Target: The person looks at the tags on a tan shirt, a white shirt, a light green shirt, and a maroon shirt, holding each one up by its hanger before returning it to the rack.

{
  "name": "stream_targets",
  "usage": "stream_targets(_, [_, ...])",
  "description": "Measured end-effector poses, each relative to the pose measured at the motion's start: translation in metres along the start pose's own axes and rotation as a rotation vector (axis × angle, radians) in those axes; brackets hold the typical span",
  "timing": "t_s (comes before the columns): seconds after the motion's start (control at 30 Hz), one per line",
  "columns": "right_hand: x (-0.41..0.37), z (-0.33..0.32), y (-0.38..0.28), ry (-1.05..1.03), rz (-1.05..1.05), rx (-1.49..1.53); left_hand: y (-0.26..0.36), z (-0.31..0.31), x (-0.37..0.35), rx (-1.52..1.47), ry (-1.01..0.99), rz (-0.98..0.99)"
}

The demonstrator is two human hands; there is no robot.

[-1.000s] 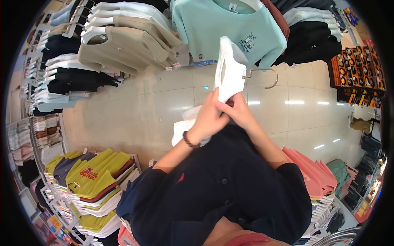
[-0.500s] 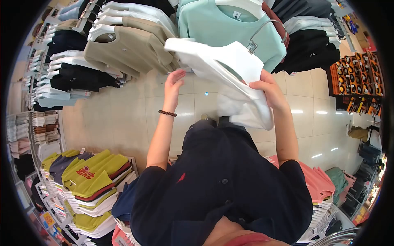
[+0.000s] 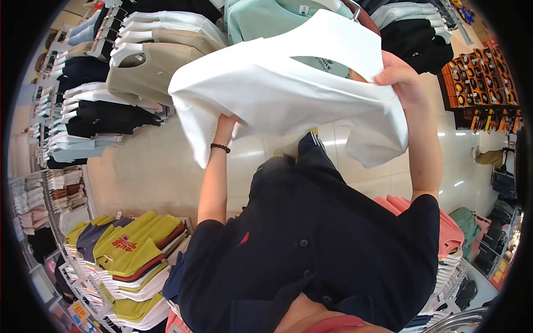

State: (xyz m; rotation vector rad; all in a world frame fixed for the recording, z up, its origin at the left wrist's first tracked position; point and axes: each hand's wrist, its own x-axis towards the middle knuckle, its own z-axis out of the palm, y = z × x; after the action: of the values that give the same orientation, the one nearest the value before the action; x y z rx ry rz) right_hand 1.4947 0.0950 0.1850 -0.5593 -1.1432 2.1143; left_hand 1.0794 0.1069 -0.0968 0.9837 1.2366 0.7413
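Observation:
A white shirt on a white hanger is spread out in front of me, its neck opening facing up. My right hand is closed on the hanger and shirt at the right shoulder, thumb on top. My left hand, below a brown bead bracelet, is at the shirt's lower edge; its fingers are mostly hidden behind the cloth. Just beyond the white shirt hangs a mint green shirt, partly covered by it.
Beige shirts and black shirts hang at the left. Yellow-green shirts are on a rack at the lower left, pink ones at the lower right. An orange display stands at the right. Tiled floor lies below.
The white shirt has swung round and spread wide to the left. My right hand has moved right and up with it, while my left hand has gone down behind its lower edge.

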Motion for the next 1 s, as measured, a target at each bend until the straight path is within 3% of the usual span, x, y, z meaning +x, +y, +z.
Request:
stream_targets(0.13, [0.007, -0.011, 0.006, 0.240, -0.038, -0.197, 0.007, 0.030, -0.027, 0.032, 0.043, 0.047])
stream_targets(0.2, [0.013, -0.013, 0.009, 0.331, -0.073, -0.257, 0.015, 0.030, -0.045, -0.148, -0.149, -0.046])
stream_targets(0.27, [0.019, -0.017, 0.004, 0.436, -0.087, -0.782, 0.017, 0.025, -0.061, -0.180, -0.075, -0.038])
stream_targets(0.33, [0.024, -0.025, 0.000, 0.469, -0.016, -0.815, -0.001, -0.001, -0.061, -0.341, -0.204, -0.212])
stream_targets(0.4, [0.028, -0.030, 0.005, 0.415, -0.009, -0.879, 0.001, -0.003, -0.078, -0.456, -0.189, -0.272])
stream_targets(0.5, [0.031, -0.025, 0.011, 0.363, -0.049, -0.936, 0.013, 0.012, -0.108, -0.951, -0.368, -0.049])
stream_targets(0.6, [0.034, -0.032, 0.027, 0.434, -0.047, -1.081, 0.031, 0.030, -0.130, -1.042, -0.369, 0.050])
stream_targets(0.63, [0.036, -0.037, 0.036, 0.434, -0.047, -1.079, 0.018, 0.028, -0.127, -1.131, -0.501, 0.116])
stream_targets(0.7, [0.039, -0.043, 0.055, 0.622, 0.075, -1.341, 0.019, 0.033, -0.132, -1.123, -0.481, 0.129])
stream_targets(0.83, [0.045, -0.042, 0.081, 0.740, 0.290, -1.258, 0.002, 0.039, -0.138, -1.117, -0.441, 0.119])
stream_targets(0.9, [0.046, -0.065, 0.103, 0.762, -0.086, -1.190, 0.012, 0.055, -0.143, -1.162, -0.452, 0.079])
stream_targets(1.0, [0.057, -0.089, 0.120, 0.765, -0.196, -0.999, 0.011, 0.075, -0.141, -1.272, -0.458, 0.045])
